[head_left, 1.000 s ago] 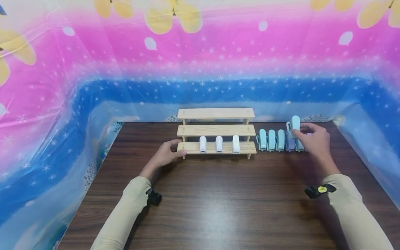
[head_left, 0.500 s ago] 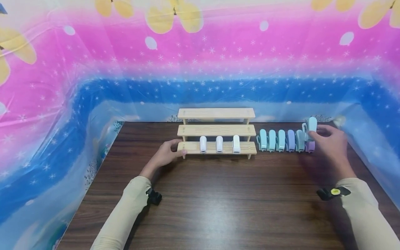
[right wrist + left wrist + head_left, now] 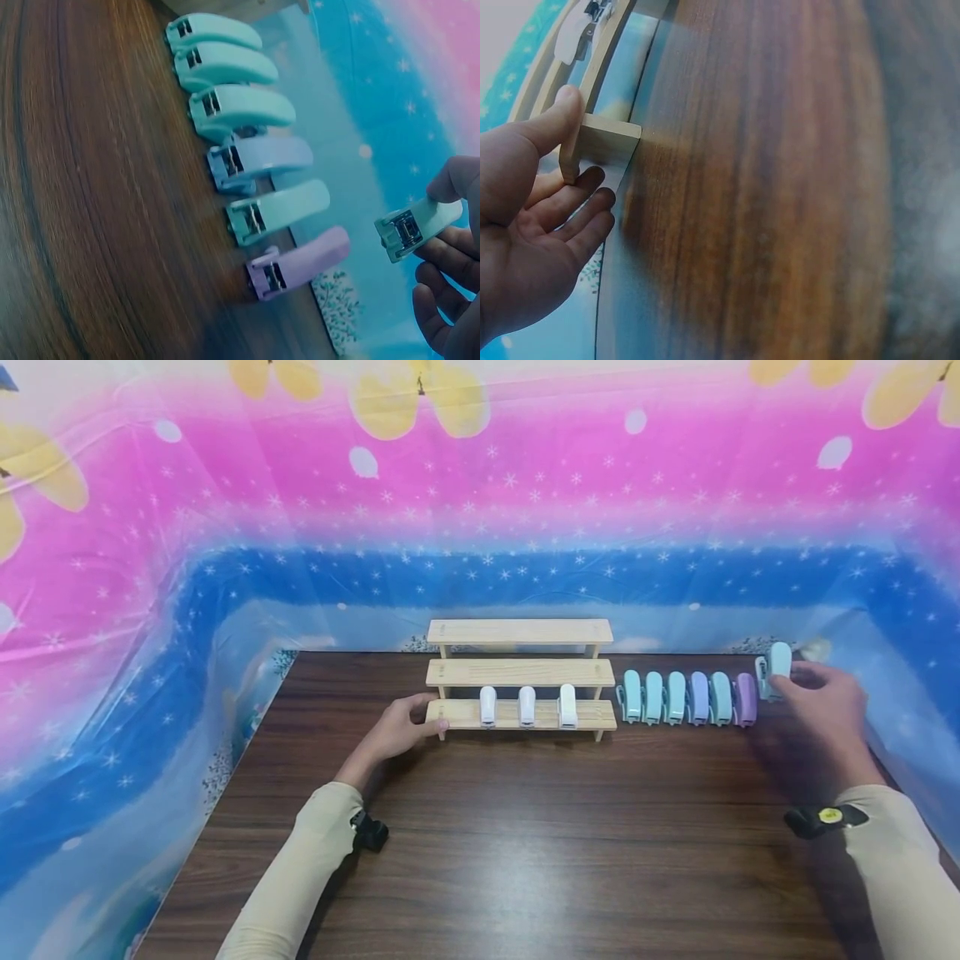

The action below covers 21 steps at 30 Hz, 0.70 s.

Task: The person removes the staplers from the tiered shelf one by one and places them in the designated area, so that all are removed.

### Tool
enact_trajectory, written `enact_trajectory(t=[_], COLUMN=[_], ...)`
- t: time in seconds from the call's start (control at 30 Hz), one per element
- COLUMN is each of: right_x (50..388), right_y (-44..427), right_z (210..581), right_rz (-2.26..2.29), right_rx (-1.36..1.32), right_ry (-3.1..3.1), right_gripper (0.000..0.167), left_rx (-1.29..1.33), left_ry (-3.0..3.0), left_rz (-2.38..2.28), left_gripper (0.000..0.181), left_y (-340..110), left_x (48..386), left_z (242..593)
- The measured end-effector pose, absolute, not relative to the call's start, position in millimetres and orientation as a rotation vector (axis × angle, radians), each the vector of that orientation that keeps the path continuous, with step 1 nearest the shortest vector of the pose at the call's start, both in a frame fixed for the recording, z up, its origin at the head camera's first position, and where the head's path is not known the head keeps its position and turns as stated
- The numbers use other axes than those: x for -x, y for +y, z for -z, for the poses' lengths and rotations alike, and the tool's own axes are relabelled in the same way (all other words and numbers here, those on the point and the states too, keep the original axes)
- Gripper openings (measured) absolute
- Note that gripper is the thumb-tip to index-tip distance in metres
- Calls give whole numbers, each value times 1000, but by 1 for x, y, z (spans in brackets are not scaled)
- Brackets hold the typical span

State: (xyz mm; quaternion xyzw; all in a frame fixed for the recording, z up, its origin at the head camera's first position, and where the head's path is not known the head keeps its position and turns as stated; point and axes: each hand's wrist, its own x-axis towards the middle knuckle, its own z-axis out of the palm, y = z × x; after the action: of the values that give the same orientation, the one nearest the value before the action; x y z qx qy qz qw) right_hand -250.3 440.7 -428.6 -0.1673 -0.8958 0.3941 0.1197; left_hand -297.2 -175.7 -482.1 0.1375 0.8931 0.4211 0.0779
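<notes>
My right hand (image 3: 831, 706) pinches a mint-green plastic spring clip (image 3: 778, 667) between thumb and fingers, raised above the table's back right. In the right wrist view that clip (image 3: 418, 227) shows its metal spring. Left of it, several clips stand in a row on the table: mint ones, a lavender-blue clip (image 3: 699, 697) and, at the right end, a purple clip (image 3: 745, 700). My left hand (image 3: 397, 728) grips the left end of the bottom step of a wooden three-step stand (image 3: 450, 714). In the left wrist view its thumb (image 3: 559, 116) lies on the board's top, fingers below.
Three white clips, among them a middle one (image 3: 527, 706), stand spaced along the bottom step. The middle step (image 3: 519, 672) and top step (image 3: 519, 631) rise behind. A patterned cloth (image 3: 480, 577) hangs behind the dark wooden table (image 3: 510, 827).
My right hand has moved to the right with the mint clip, past the row, so the purple clip is now fully visible. The left hand and the stand have stayed put.
</notes>
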Motion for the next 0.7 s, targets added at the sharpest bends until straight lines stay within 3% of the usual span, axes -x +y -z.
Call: enact_trajectory(t=[0.7], right_x=[246], right_y=[462], right_z=[464], right_rz=[-1155], right_rx=[540], right_ry=[-2671], right_gripper=[81], left_rx=[-388], left_ry=[2669], left_rz=[-1252], left_gripper=[64], left_y=[-175], left_x=[296], left_z=[480])
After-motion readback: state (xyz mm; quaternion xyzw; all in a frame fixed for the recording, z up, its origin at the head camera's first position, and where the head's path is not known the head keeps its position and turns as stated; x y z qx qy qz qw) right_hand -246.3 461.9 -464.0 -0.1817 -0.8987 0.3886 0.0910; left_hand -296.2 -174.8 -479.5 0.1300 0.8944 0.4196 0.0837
